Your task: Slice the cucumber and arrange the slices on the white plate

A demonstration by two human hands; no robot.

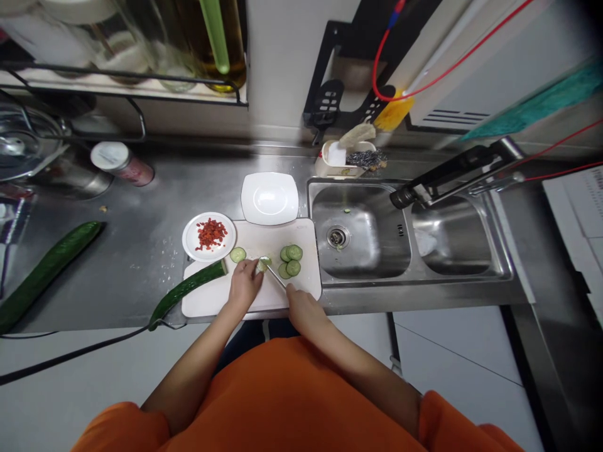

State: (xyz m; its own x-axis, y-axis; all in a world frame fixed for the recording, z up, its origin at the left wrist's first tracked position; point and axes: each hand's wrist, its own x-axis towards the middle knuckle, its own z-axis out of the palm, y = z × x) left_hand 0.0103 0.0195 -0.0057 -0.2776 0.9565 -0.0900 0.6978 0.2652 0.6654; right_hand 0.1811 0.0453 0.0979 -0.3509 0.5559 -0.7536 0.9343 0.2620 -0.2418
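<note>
Over the white cutting board (211,303), my left hand (245,285) is closed on a small cucumber piece (262,264). My right hand (303,306) grips a thin metal utensil (276,277), whose far end meets the piece; its tip is too small to make out. Several cucumber slices (293,253) lie to the right on the board, and a single slice (238,254) lies left of my hands. A cut cucumber (188,285) rests across the board's left edge. Chopped red pieces (211,234) sit on a round white plate (189,242) at the board's upper left corner.
An empty white dish (270,198) stands behind the board. To the right is a double sink (360,242) with a black faucet (424,182). A whole cucumber (49,273) and a lidded jar (123,163) are on the left counter. A sponge holder (342,169) stands behind the sink.
</note>
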